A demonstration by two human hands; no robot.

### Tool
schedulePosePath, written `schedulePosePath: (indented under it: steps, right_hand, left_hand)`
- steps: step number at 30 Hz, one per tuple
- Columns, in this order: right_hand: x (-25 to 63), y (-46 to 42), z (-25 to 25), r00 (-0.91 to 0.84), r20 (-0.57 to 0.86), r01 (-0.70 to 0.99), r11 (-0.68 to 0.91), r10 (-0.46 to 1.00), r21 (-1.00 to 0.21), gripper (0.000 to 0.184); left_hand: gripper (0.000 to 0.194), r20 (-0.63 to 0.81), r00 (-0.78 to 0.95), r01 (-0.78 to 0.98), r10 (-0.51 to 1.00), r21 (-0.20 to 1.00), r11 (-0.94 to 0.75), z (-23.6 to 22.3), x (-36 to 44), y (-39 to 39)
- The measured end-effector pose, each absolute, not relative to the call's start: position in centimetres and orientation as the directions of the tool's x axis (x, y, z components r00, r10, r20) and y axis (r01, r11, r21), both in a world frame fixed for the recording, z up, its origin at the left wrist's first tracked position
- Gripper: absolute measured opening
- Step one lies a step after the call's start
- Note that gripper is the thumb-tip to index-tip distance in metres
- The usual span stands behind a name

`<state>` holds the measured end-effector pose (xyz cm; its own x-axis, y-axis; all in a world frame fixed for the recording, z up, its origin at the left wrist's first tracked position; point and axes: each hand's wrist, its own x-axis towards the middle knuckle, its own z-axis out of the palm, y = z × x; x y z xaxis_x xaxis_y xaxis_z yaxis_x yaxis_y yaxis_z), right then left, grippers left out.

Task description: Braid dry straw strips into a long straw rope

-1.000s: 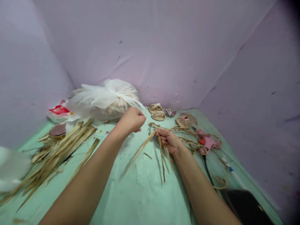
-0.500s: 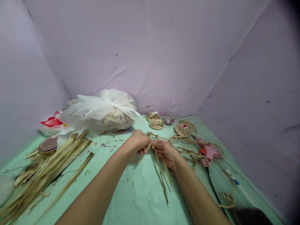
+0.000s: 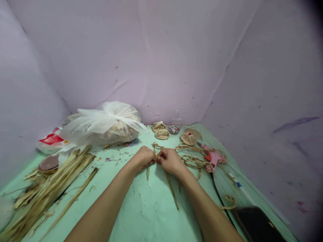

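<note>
My left hand (image 3: 146,157) and my right hand (image 3: 169,160) meet over the middle of the green table, both closed on a braid of dried plant fibre (image 3: 155,148). Its knotted upper end shows just above my fingers. Loose fibre strips (image 3: 172,192) hang below my right hand, and a short one pokes out under my left. The exact crossing of the strands is hidden by my fingers. Right of my hands lies a tangle of braided fibre rope (image 3: 193,162).
Dried leaf strips (image 3: 54,188) are heaped at the left, near a round mirror-like disc (image 3: 49,163). A white plastic bag (image 3: 108,124) stands behind. Coiled fibre pieces (image 3: 161,134), a bead container (image 3: 174,129), a pink glue gun (image 3: 214,158) and a black phone (image 3: 257,223) lie to the right.
The whole view has shifted, bringing more of the phone into sight. My hands have closed in nearer each other, and my right hand has turned so its back faces up.
</note>
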<state>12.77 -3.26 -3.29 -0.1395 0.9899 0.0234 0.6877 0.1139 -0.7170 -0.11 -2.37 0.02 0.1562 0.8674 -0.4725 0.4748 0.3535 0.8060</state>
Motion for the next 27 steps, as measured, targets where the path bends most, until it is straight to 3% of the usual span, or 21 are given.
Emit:
schedulePosePath:
  steps: [3,7,13,18,20,23,25,27]
  right_hand:
    - [12.6,-4.0,-1.9,-0.065,0.038,0.806,0.075,0.997,-0.587,0.012]
    - [12.3,-4.9,-0.2,-0.053,-0.041,0.848,0.023,0.998,-0.530,0.013]
    - [11.0,-5.8,0.3,-0.125,-0.036,0.871,0.092,0.991,-0.482,0.017]
    - [10.5,-6.2,0.1,-0.177,0.006,0.895,0.164,0.984,-0.415,0.017]
    - [11.1,-6.0,0.2,-0.210,-0.037,0.868,0.169,0.977,-0.468,0.015]
    - [12.5,-5.1,0.4,-0.143,-0.086,0.746,0.050,0.986,-0.664,0.012]
    - [13.1,-4.3,0.4,0.025,-0.117,0.591,-0.109,0.993,-0.799,0.013]
    - [13.1,-3.9,0.2,0.120,-0.239,0.358,-0.267,0.964,-0.895,0.010]
  left_hand:
    - [0.018,-0.458,0.164,0.437,0.874,0.828,0.352,0.0,0.0,-2.4]
    - [0.017,-0.484,0.150,0.396,0.862,0.829,0.396,-0.3,0.0,-2.4]
    - [0.008,-0.541,0.213,0.301,0.814,0.828,0.472,-1.5,-0.6,-1.8]
    - [0.003,-0.474,0.340,0.319,0.812,0.871,0.374,-2.0,-1.5,-1.4]
    - [0.006,-0.458,0.347,0.363,0.819,0.870,0.333,-1.9,-1.8,-1.3]
    - [0.007,-0.448,0.370,0.390,0.814,0.870,0.301,-1.8,-2.1,-1.1]
    - [0.007,-0.449,0.383,0.395,0.807,0.870,0.297,-1.8,-2.2,-1.0]
    - [0.009,-0.444,0.396,0.392,0.804,0.873,0.289,-1.9,-2.3,-0.9]
